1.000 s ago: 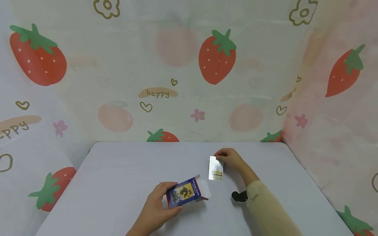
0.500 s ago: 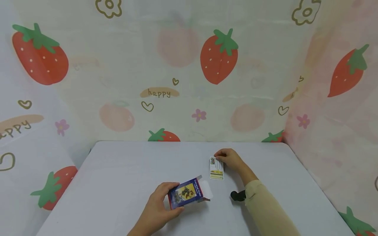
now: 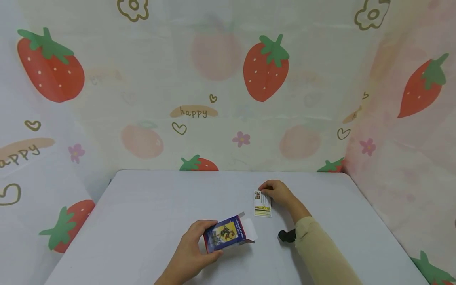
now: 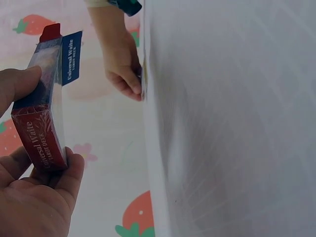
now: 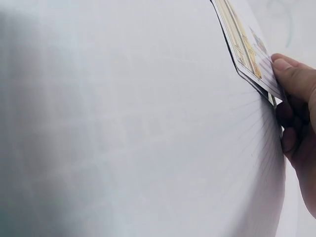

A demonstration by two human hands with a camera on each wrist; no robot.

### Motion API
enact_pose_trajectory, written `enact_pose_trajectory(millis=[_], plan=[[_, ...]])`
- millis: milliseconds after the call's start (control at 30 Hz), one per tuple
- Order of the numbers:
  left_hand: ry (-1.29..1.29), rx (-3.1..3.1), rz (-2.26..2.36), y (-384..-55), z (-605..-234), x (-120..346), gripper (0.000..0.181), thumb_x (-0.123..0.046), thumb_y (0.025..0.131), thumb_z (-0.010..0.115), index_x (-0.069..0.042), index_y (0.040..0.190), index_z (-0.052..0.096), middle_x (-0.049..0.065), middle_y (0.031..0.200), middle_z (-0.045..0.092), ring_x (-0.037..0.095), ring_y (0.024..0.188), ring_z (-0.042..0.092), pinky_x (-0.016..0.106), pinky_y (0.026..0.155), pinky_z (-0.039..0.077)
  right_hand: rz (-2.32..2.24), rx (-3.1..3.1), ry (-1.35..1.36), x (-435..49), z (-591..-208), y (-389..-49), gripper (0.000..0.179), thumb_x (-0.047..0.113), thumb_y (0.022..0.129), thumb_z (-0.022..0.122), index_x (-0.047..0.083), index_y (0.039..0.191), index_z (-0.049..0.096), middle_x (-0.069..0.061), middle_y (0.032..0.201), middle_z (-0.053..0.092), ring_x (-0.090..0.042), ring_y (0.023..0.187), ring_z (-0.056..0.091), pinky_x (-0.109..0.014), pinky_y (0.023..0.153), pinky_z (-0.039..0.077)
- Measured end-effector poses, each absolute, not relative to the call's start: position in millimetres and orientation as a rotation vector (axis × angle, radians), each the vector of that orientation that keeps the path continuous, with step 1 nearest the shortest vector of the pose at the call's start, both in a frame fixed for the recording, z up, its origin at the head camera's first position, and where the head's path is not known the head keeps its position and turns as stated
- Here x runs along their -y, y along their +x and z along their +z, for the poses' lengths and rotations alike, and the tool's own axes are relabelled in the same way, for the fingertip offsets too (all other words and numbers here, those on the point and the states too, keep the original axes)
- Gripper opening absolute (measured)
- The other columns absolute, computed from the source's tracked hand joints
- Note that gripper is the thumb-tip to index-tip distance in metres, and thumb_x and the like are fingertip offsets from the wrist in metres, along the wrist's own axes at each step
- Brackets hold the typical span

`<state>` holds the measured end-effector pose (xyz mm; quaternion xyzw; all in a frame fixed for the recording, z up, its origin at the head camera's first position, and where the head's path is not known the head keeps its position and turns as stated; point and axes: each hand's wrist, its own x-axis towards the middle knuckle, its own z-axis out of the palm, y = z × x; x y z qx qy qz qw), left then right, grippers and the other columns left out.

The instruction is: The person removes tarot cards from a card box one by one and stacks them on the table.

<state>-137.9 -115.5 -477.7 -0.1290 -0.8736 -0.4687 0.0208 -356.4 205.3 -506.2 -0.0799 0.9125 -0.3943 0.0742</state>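
Note:
My left hand grips a blue and red tarot deck box above the near middle of the table. The box's end flap stands open, pointing right. In the left wrist view, the thumb lies on one side of the box and fingertips support its lower end. Farther back, my right hand pinches a tarot card by its upper end. The right wrist view shows the card slightly tilted at the table surface, with a dark edge beneath it; whether that is another card, I cannot tell.
A white-covered table spreads around both hands. Patterned sheets with strawberries hang behind it and at both sides. A black device sticks out at the right sleeve's cuff.
The card in my right hand has tilted; its silvery glare is gone and the printed face shows. The box stays in my left hand. The head view has shifted slightly.

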Motion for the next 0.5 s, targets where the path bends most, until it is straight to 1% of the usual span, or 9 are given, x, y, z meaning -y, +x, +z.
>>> enact_pose_trajectory(millis=[167,400,500], plan=[[-0.402,2.709,-1.451,-137.4,-475.9,115.5,0.074,-0.038,0.077,0.090,-0.023,0.140,0.056,-0.011,0.137,0.056,0.011,0.120,0.054,0.045,0.109,0.049,-1.173,-2.737,-0.242,-205.5,-507.5,-356.6,0.011,0.014,0.100,0.066,0.014,0.108,0.074,-0.005,0.111,0.068,-0.024,0.104,0.058,-0.042,0.098,0.051],[-0.408,2.702,-1.455,-136.8,-476.2,115.3,0.073,-0.035,0.076,0.091,-0.023,0.140,0.056,-0.011,0.137,0.056,0.010,0.121,0.054,0.045,0.109,0.048,-1.161,-2.736,-0.256,-206.2,-510.1,-358.3,0.010,0.013,0.100,0.067,0.014,0.107,0.074,-0.006,0.111,0.067,-0.025,0.104,0.057,-0.044,0.100,0.049],[-0.406,2.703,-1.453,-137.0,-476.7,115.3,0.074,-0.037,0.077,0.091,-0.025,0.140,0.055,-0.012,0.137,0.056,0.010,0.121,0.054,0.045,0.109,0.048,-1.158,-2.743,-0.266,-205.4,-511.4,-359.5,0.010,0.013,0.099,0.067,0.014,0.106,0.074,-0.005,0.111,0.067,-0.024,0.105,0.057,-0.045,0.101,0.049]])
